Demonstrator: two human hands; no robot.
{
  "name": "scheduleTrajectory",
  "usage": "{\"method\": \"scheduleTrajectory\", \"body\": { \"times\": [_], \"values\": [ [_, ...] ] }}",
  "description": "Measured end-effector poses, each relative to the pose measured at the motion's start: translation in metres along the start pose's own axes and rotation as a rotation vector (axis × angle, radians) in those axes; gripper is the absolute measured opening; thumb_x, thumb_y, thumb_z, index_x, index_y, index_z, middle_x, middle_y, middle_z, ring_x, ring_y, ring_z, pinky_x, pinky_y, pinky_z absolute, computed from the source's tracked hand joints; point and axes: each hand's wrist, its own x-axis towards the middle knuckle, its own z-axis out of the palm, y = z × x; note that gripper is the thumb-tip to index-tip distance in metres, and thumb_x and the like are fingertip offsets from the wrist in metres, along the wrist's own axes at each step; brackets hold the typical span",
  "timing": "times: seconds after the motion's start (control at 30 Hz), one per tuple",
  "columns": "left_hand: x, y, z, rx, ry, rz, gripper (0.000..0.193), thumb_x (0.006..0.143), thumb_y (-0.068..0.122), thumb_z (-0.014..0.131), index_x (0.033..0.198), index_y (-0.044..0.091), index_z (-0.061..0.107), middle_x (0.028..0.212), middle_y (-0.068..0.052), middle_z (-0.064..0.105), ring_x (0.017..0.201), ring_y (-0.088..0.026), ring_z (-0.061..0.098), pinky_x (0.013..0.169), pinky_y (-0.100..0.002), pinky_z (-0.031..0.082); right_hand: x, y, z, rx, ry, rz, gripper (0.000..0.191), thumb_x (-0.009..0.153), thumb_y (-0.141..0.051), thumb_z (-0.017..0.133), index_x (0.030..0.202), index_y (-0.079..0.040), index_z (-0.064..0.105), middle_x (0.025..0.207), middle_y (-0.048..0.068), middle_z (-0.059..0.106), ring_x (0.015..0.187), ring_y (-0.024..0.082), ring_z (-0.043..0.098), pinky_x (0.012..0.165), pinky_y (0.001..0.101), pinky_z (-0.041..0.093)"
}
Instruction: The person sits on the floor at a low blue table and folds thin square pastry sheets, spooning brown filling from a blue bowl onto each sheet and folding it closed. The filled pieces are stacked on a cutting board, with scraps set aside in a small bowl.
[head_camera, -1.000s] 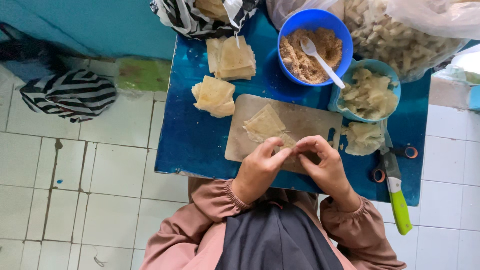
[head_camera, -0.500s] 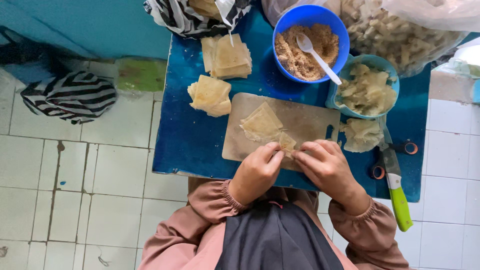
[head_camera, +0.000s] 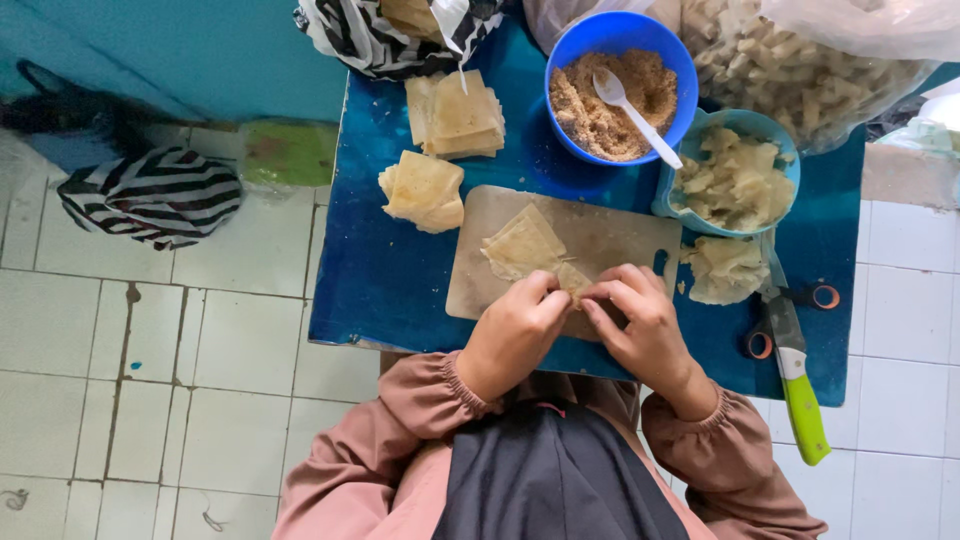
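While both hands pinch one small wrapper piece (head_camera: 573, 281) at the near edge of the cutting board (head_camera: 600, 235), we judge the work to be well along but not finished: a teal bowl (head_camera: 737, 180) beyond the right hand (head_camera: 645, 330) is heaped with folded pieces, more of them (head_camera: 726, 268) lie beside it on the worktop (head_camera: 400, 290), and a big clear bag (head_camera: 800, 60) farther back looks full of the same. Still unused, two stacks of square wrappers (head_camera: 455, 115) sit beyond the left hand (head_camera: 512, 335), with a flat sheet (head_camera: 520, 243) just past the fingers (head_camera: 545, 290), and the blue bowl (head_camera: 675, 70) holds plenty of crumbly brown filling around a white plastic spoon (head_camera: 632, 100). Both sets of fingers are clenched on the piece, tips nearly touching. The wrappers look thin, pale and pliable; the board is worn and matt, the worktop glossy blue. Scissors (head_camera: 785, 320) with a green handle lie to the right of the right hand.
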Motion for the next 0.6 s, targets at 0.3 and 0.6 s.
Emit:
{"method": "scheduleTrajectory", "body": {
  "times": [0.3,0.6],
  "values": [
    [0.013,-0.003,0.0,-0.094,-0.007,-0.135,0.01,0.091,0.011,0.07,0.096,0.006,0.063,0.104,-0.013,0.058,0.092,-0.035,0.064,0.077,-0.043,0.053,0.006,-0.007,-0.005,-0.112,-0.054,-0.067,0.013,0.082,-0.013,0.077,0.093,-0.008,0.071,0.098,0.007,0.065,0.094,0.031,0.059,0.081,0.0424,0.043],
    [0.008,0.005,-0.01,0.049,0.007,0.04,0.011,0.093,0.011,0.071,0.096,0.004,0.062,0.103,-0.01,0.058,0.091,-0.029,0.065,0.074,-0.037,0.054,0.011,0.002,-0.008,-0.01,-0.128,0.036,0.01,0.085,-0.011,0.075,0.089,-0.006,0.068,0.095,0.01,0.063,0.095,0.033,0.059,0.082,0.0421,0.046]
  ]
}}
